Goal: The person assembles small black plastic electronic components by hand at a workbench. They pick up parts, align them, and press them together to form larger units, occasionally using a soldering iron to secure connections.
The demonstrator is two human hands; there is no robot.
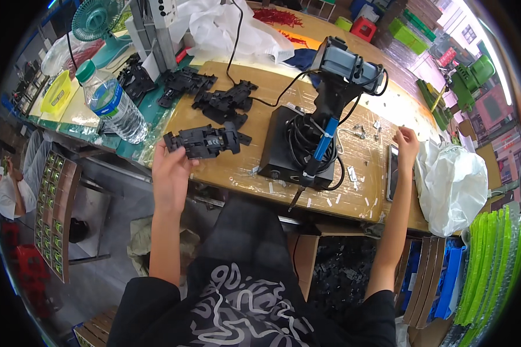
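Note:
My left hand (173, 170) is closed on the near end of a black plastic chassis, like that of a toy car (205, 142), held above the table's left part. More of these black chassis (224, 103) lie just beyond it. My right hand (408, 141) is over the right side of the table, fingers curled in; whatever they may hold is too small to make out. Beside the right wrist lies a dark, flat phone-like object (392, 172). Small metal parts (360, 132) are scattered to the left of that hand.
Between my hands stand a black box (275, 143) with coiled cable and a pen-like tool with a blue band (324, 141), tip down. A water bottle (117, 107) is at left, a white plastic bag (450, 188) at right. A carton of dark pieces (341, 272) sits below the edge.

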